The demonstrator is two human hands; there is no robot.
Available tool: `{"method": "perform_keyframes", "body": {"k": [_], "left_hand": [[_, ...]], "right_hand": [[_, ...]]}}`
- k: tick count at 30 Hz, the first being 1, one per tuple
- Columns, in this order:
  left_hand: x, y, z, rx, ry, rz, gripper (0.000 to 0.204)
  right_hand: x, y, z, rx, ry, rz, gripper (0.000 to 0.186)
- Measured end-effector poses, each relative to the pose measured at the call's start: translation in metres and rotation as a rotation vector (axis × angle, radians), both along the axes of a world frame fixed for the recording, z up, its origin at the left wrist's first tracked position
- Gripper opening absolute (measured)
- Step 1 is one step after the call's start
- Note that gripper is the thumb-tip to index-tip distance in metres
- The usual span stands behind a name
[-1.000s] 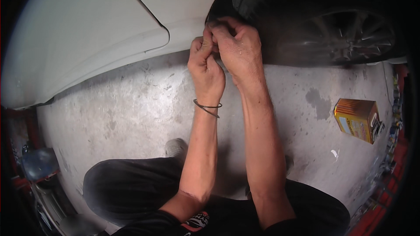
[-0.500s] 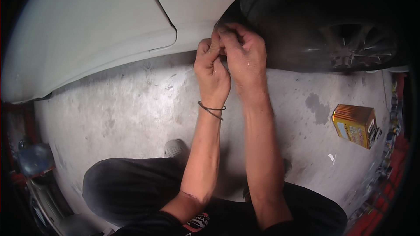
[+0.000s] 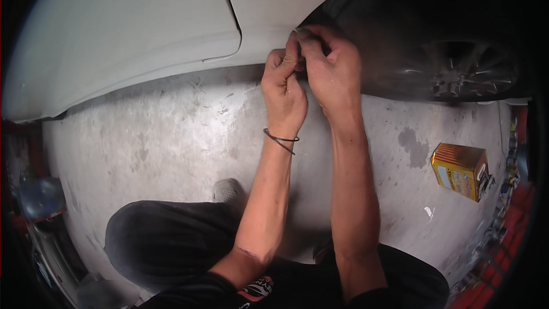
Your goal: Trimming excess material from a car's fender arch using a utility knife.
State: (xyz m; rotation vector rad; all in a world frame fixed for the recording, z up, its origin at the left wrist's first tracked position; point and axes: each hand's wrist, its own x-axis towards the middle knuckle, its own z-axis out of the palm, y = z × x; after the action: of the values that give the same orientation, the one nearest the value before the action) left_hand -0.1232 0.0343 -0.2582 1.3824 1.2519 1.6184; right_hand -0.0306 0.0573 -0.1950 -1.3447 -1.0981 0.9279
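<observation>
We press both hands, left hand [image 3: 284,88] and right hand [image 3: 331,68], in a pinching grip at the white car panel [image 3: 269,11] edge beside the tire [image 3: 434,34], apparently on something too small to identify.

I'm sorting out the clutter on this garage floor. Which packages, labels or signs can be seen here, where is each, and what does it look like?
Carton: lies on the concrete floor at the right, below the car wheel and apart from both hands; a box shape, orange-gold with a pale label panel on its side.
Small items along the far right edge: too blurred to tell.
No signs or screens show.
</observation>
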Motion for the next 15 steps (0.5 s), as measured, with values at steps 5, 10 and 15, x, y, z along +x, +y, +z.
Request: {"method": "perform_keyframes", "body": {"k": [5, 10, 15], "left_hand": [[0.0049, -0.0023, 0.0026, 0.059, 0.031, 0.008, 0.057], [0.0019, -0.0014, 0.0021, -0.024, -0.025, -0.006, 0.032], [0.0033, -0.0031, 0.0000, -0.026, -0.029, -0.012, 0.029]], "right_hand": [[0.0010, -0.0022, 0.0108, 0.064, 0.062, -0.033, 0.026], [0.0009, -0.0011, 0.0060, -0.004, 0.005, 0.003, 0.026], [-0.0010, -0.0014, 0.0075, 0.053, 0.068, -0.038, 0.026]]}}
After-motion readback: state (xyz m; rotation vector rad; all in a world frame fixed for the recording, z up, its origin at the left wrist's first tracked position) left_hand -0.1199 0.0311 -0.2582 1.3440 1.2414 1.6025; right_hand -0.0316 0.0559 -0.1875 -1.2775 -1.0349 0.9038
